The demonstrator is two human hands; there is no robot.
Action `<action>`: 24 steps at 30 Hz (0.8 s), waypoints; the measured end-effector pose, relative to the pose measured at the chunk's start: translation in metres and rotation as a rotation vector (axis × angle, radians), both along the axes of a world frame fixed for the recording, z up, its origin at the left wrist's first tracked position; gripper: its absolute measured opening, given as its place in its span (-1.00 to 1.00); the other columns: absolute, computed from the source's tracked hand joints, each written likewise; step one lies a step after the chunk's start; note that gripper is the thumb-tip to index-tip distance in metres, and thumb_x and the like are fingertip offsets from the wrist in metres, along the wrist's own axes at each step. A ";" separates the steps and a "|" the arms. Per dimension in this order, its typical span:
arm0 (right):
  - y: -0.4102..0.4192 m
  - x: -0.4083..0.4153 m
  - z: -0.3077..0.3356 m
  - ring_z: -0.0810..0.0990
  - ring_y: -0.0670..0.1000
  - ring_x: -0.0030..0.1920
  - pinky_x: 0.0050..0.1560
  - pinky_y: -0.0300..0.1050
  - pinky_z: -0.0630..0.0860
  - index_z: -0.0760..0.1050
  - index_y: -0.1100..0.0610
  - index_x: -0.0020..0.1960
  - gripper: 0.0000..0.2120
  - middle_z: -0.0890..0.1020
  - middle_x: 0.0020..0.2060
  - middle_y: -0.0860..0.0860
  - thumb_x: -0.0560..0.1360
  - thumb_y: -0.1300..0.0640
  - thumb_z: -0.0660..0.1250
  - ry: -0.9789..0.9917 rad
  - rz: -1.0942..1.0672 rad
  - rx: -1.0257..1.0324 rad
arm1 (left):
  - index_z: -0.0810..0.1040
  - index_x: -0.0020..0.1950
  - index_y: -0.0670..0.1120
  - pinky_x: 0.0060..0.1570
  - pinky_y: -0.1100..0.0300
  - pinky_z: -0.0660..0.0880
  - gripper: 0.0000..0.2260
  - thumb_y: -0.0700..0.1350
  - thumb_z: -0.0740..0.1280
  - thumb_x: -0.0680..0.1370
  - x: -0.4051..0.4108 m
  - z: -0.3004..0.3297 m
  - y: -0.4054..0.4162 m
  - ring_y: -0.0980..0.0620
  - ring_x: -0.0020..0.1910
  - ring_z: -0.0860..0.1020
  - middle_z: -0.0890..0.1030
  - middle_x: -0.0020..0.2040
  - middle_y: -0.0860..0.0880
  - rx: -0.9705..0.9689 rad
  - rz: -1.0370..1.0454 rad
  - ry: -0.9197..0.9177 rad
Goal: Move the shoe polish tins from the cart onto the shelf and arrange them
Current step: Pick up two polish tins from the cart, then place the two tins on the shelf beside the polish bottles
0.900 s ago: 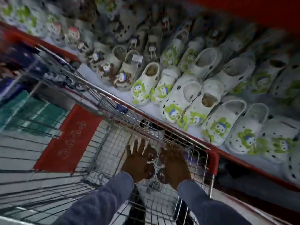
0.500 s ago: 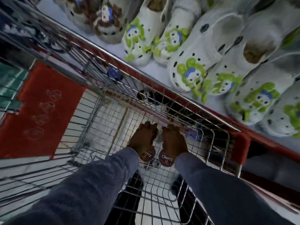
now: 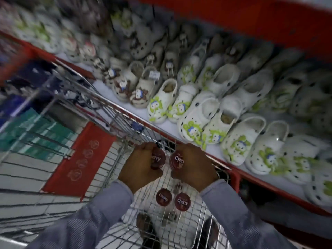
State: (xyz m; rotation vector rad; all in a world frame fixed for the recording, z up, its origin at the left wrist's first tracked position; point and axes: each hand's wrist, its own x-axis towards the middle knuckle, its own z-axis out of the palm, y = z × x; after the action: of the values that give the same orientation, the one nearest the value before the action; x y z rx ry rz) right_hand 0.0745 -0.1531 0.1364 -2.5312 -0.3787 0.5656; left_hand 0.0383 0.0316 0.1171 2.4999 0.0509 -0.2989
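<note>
My left hand (image 3: 141,166) grips a round dark red shoe polish tin (image 3: 158,159) marked "Cherry". My right hand (image 3: 194,166) grips another such tin (image 3: 177,161). Both hands are raised above the wire cart (image 3: 111,126), near its rim on the shelf side. Two more dark red tins (image 3: 163,197) (image 3: 182,201) lie side by side on the cart's wire floor below my wrists. The white shelf (image 3: 167,125) with a red front edge runs along the cart's far side.
Rows of white clogs with green figures (image 3: 194,121) and beige clogs (image 3: 138,90) fill the shelf. A red mat (image 3: 79,162) lies on the tiled floor to the left. A red upper shelf board (image 3: 251,20) hangs above. My feet show under the cart.
Both hands closed on a tin each down in the cart and have lifted them up toward the rim. Two tins are left on the cart floor. The view has tilted up.
</note>
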 end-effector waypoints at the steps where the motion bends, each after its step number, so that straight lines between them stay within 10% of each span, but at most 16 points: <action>1: 0.000 0.003 0.033 0.55 0.10 0.07 -0.01 -0.06 0.52 0.54 0.05 0.03 -0.47 0.57 0.01 0.03 0.11 -0.04 0.56 -0.045 0.019 0.011 | 0.55 0.05 -0.11 -0.01 0.12 0.56 -0.55 -0.11 0.47 0.18 0.001 0.031 0.003 -0.04 -0.01 0.60 0.62 -0.02 0.00 0.001 0.018 -0.032; 6: -0.009 0.011 0.184 0.56 0.08 0.11 0.13 0.04 0.55 0.57 0.05 0.18 -0.36 0.61 0.07 0.07 0.14 -0.09 0.59 -0.276 0.032 0.072 | 0.55 0.16 -0.08 -0.04 0.16 0.49 -0.37 0.06 0.49 0.12 0.008 0.163 0.005 -0.06 0.02 0.56 0.56 0.04 -0.05 0.070 0.003 -0.215; 12: -0.041 0.026 0.289 0.58 -0.11 -0.28 -0.23 -0.10 0.55 0.60 0.09 -0.20 -0.65 0.65 -0.31 -0.01 0.07 -0.04 0.51 -0.456 -0.036 0.118 | 0.51 0.23 -0.01 -0.08 0.25 0.33 -0.39 0.00 0.58 0.21 0.034 0.278 -0.020 0.05 0.01 0.44 0.43 0.02 0.04 0.131 -0.066 -0.383; 17: -0.076 0.050 0.332 0.47 0.00 0.25 0.26 -0.19 0.41 0.43 0.00 0.38 -0.20 0.51 0.18 0.02 0.19 -0.04 0.60 -0.514 -0.193 0.140 | 0.56 0.13 0.10 -0.18 0.51 0.31 -0.43 0.09 0.52 0.14 0.077 0.333 -0.046 0.09 0.05 0.54 0.51 0.02 0.12 0.094 -0.115 -0.524; 24: -0.100 0.119 0.354 0.41 0.13 0.35 0.29 -0.03 0.43 0.32 0.17 0.42 -0.16 0.49 0.30 0.14 0.22 0.06 0.57 -0.548 -0.374 0.142 | 0.60 -0.07 0.01 -0.07 0.13 0.61 -0.52 0.18 0.41 0.08 0.171 0.361 -0.098 0.02 -0.07 0.63 0.64 -0.08 0.02 0.089 -0.145 -0.536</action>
State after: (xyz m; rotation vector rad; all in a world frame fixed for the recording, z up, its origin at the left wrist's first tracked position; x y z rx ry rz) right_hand 0.1933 -0.2529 0.4903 -2.4947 -0.1167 -0.2934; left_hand 0.2096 -0.0663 0.4777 2.5931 -0.3404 0.3277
